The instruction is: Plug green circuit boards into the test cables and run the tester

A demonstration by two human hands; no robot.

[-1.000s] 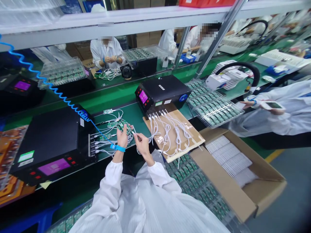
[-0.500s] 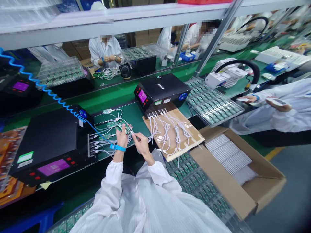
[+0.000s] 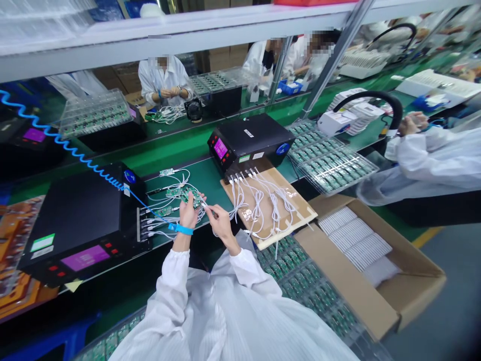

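My left hand (image 3: 189, 212), with a blue wrist strap (image 3: 181, 229) at its wrist, holds green circuit boards (image 3: 192, 197) over the bench edge. At the right side of these boards, my right hand (image 3: 219, 220) pinches a white cable end (image 3: 204, 204). More green boards (image 3: 164, 211) lie on the green bench just left of my hands, joined by white cables to the black tester (image 3: 82, 215). A second black tester (image 3: 251, 138) stands behind and to the right, its white cables (image 3: 257, 200) spread over a cardboard sheet (image 3: 296, 213).
An open carton (image 3: 417, 271) with white stacked items stands at right. Board trays (image 3: 330, 158) lie beside the rear tester and below the bench (image 3: 300, 281). A blue coiled cord (image 3: 75, 150) crosses the left. Co-workers sit behind and at right.
Both my hands stay nearly in place, still on the boards and cable. At the right, a co-worker's hands have moved up and back toward the black hose. The view has shifted slightly.
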